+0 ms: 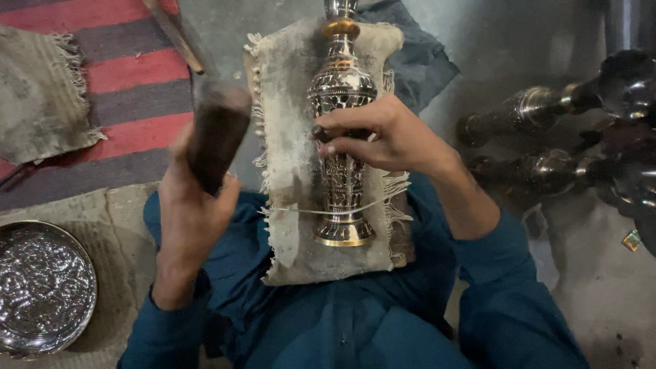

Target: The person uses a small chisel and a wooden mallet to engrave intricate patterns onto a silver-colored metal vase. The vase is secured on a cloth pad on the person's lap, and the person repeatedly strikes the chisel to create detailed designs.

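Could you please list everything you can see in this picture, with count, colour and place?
Engraved vase: one, silver and gold, lying on the pad.
Cloth pad: one, dirty beige, on the lap.
Small tool: one, dark, pressed on the vase.
Wooden mallet: one, dark brown, raised at left.
Embossed dish: one, silver, lower left.
Striped rug: one, red and grey, upper left.
More vases: at least two, dark, right.
Left hand: grips the mallet.
Right hand: holds the tool.

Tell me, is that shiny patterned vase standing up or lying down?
Lying down. The vase rests lengthwise on a worn cloth pad across the person's lap, base toward them.
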Available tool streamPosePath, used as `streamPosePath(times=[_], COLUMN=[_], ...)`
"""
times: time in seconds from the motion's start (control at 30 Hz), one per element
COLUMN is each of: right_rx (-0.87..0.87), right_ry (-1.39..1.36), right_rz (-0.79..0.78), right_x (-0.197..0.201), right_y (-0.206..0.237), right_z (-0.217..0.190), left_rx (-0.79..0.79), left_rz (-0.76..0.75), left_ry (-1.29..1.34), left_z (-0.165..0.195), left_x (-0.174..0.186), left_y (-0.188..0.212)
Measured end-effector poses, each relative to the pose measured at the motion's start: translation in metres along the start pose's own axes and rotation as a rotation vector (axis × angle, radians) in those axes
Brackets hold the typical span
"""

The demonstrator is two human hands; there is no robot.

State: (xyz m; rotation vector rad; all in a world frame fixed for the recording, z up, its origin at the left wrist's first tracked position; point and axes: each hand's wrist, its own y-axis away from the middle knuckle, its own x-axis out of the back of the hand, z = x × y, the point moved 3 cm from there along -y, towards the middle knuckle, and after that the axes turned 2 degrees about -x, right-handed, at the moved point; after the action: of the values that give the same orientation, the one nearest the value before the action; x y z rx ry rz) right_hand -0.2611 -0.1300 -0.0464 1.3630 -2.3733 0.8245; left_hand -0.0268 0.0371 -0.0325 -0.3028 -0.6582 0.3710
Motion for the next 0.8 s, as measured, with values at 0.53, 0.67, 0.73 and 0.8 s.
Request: streamPosePath(times=[0.53,0.67,0.73,0.8], right_rx=[-0.139,-0.117,-0.125,-0.157], right_ry=[0.056,0.078,0.089,0.092], right_rz=[0.167,0.148,0.147,0.143], right_x=[-0.009,-0.009,-0.009,-0.009], right_y=[0.006,0.005,0.004,0.003], right_z=[-0.010,-0.010,-0.009,-0.010], left_rx=[0.173,-0.011,-0.136,-0.082], left_rz=[-0.110,-0.094,-0.121,-0.181], left_ry=[-0.093,-0.109,-0.272,-0.425], left_z=[-0.019,-0.009,-0.002,-0.001], left_x=[-0.005,-0.002,-0.001,0.000], left_y=[-0.001,-0.007,-0.010,-0.012])
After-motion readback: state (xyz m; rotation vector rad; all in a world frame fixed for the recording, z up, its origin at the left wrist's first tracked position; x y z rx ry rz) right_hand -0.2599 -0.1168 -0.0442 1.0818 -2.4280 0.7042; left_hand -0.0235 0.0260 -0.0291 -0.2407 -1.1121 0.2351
